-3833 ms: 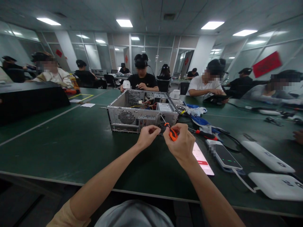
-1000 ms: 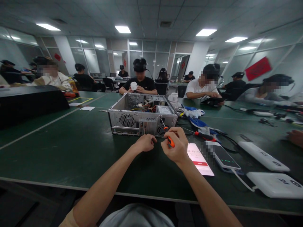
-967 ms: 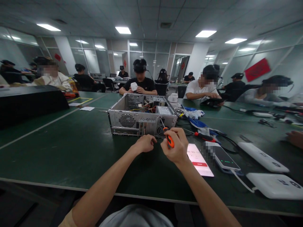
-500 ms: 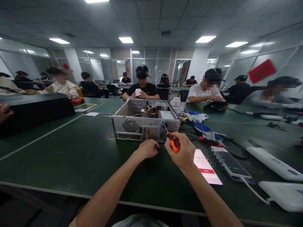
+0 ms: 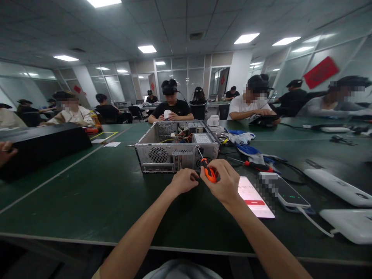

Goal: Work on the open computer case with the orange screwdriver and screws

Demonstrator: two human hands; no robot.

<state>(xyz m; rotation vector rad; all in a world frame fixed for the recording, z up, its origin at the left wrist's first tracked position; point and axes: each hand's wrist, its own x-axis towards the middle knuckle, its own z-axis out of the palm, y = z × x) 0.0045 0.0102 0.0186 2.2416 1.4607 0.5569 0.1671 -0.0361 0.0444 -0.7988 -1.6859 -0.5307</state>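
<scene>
An open metal computer case [image 5: 177,149] lies on the green table, its rear panel facing me, with wires and a power supply [image 5: 201,138] inside. My right hand [image 5: 223,179] is closed around the orange and black handle of a screwdriver [image 5: 208,170]. The screwdriver's tip meets the upper right part of the rear panel, by the power supply. Close to the panel's lower edge is my left hand [image 5: 185,181], its fingers curled with a gap between thumb and fingers and nothing seen in them.
Right of the case lie blue and white gloves [image 5: 247,149], a red and black screwdriver [image 5: 258,166], a lit phone [image 5: 255,198], another phone [image 5: 286,193] with a cable and white power banks [image 5: 338,193]. A black case [image 5: 46,145] stands left. Several people sit around.
The view has tilted and shifted slightly. The fingers of my left hand have loosened a little. My right hand has changed its hold on the screwdriver slightly, with the tip still at the panel.
</scene>
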